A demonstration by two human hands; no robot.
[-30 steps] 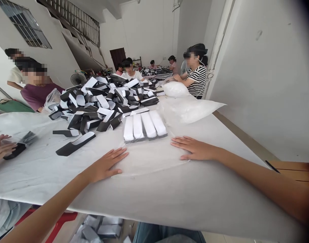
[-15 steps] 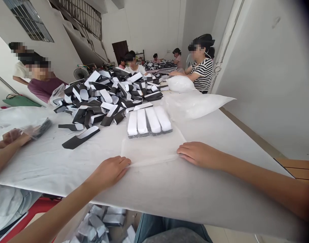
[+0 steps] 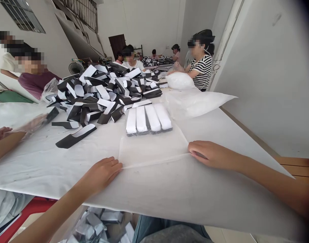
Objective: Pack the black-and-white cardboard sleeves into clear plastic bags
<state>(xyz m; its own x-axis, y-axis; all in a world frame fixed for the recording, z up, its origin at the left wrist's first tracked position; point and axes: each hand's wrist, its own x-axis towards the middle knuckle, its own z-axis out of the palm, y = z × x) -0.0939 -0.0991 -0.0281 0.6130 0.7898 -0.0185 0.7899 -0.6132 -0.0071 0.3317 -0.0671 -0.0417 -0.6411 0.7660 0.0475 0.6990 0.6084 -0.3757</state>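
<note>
Left hand [image 3: 103, 172] and right hand [image 3: 210, 153] pinch clear bag [image 3: 151, 146]

- The clear bag [image 3: 154, 148] in my fingers is thin, see-through plastic film, smooth with a faint sheen.
- The pads [image 3: 148, 119] inside it look white and matt on top, with black edges.
- The table cover [image 3: 169, 195] is a white matt sheet, lightly creased; I cannot tell whether it is paper or cloth.
- The heap of sleeves [image 3: 103, 91] looks like card, matt black and white.
- The stack of bags [image 3: 197, 103] is cloudy, slightly glossy plastic.
- The bench [image 3: 293, 167] on my right is bare wood.
</note>
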